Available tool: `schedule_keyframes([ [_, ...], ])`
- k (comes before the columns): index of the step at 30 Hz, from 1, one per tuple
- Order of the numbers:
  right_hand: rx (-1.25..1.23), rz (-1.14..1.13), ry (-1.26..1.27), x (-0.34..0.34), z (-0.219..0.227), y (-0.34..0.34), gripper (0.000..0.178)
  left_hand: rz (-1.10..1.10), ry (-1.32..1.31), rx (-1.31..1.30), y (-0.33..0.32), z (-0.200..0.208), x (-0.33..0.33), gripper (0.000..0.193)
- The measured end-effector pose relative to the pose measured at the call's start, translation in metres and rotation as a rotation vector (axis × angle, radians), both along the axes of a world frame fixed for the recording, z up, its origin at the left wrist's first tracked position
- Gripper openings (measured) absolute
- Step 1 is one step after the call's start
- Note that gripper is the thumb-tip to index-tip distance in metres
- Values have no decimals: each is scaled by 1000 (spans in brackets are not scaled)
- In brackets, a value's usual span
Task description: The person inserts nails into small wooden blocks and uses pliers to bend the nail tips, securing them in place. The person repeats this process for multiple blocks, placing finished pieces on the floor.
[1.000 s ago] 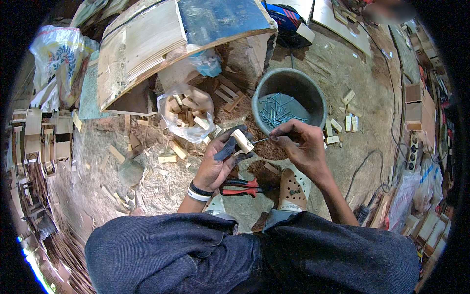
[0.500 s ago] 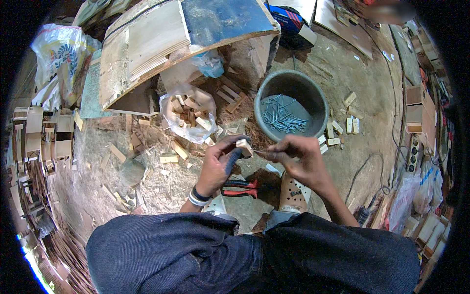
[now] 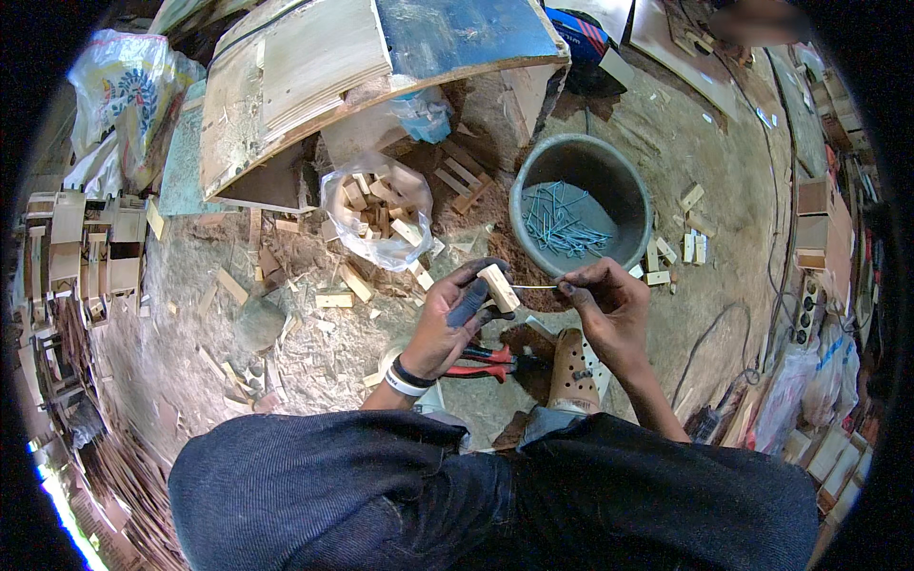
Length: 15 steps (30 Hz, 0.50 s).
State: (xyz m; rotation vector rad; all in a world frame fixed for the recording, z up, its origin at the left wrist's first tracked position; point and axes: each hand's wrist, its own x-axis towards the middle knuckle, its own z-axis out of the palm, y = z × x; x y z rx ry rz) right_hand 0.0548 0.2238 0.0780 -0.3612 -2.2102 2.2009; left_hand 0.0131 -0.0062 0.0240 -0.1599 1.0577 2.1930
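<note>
My left hand [image 3: 443,324], its fingertips dark with grime, grips a small pale wooden block [image 3: 497,288] above the floor. From the right, my right hand [image 3: 611,309] pinches the end of a thin metal rod [image 3: 536,286]. The rod's other end meets the block's side; whether it sits in a hole I cannot tell. Beyond my right hand, a grey plastic tub [image 3: 643,205] holds a pile of thin bluish metal rods [image 3: 562,221]. Red-handled pliers [image 3: 478,367] lie on the floor below my hands, beside my beige clog [image 3: 571,371].
A clear plastic bag [image 3: 381,249] full of wooden blocks stands left of the tub. Behind it is a low wooden bench [image 3: 314,71]. Loose blocks [image 3: 700,249] lie right of the tub; wood scraps litter the floor. A power strip [image 3: 807,309] sits at far right.
The block in my left hand has turned to show its long side. My right hand has drawn away rightward, so more of the rod shows. The whole view has shifted slightly.
</note>
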Motion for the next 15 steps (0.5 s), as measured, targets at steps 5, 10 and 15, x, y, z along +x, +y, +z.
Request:
schedule_keyframes([
  [5, 210, 114, 15, 0, 11, 1, 11, 13, 169, -3, -2, -2, 1, 47],
  [10, 269, 66, 66, 1, 7, -2, 9, 53, 235, -107, -3, 4, 7, 51],
  [15, 337, 49, 76, -2, 12, -4, 11, -27, 359, -270, -5, 13, -3, 38],
])
